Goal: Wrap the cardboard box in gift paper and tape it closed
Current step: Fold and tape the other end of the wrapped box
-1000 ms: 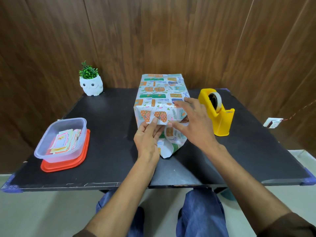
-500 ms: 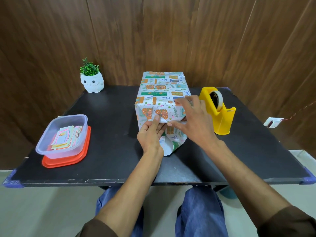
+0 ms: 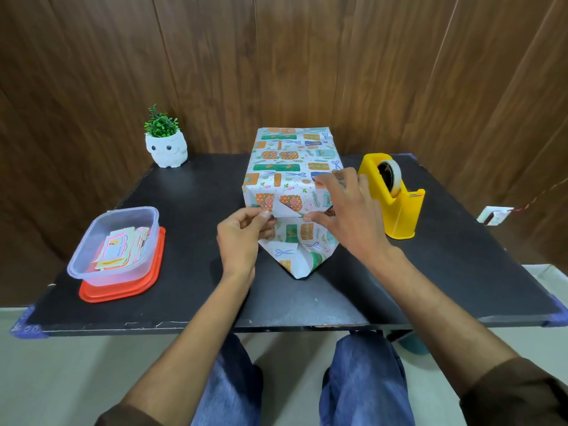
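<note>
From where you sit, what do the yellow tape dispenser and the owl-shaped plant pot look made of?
Yellow tape dispenser: likely moulded plastic, smooth with a slight sheen and uniform colour. Owl-shaped plant pot: probably glazed ceramic, glossy white, though plastic is possible.

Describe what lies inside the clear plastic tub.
A loose stack of small paper cards with coloured edges lies in the tub. Those underneath are covered, so their number stays hidden.

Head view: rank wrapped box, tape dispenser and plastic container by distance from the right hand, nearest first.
1. wrapped box: the right hand rests on its near end.
2. tape dispenser: just to the hand's right.
3. plastic container: far left, past the left hand, which pinches the gift paper.
</note>
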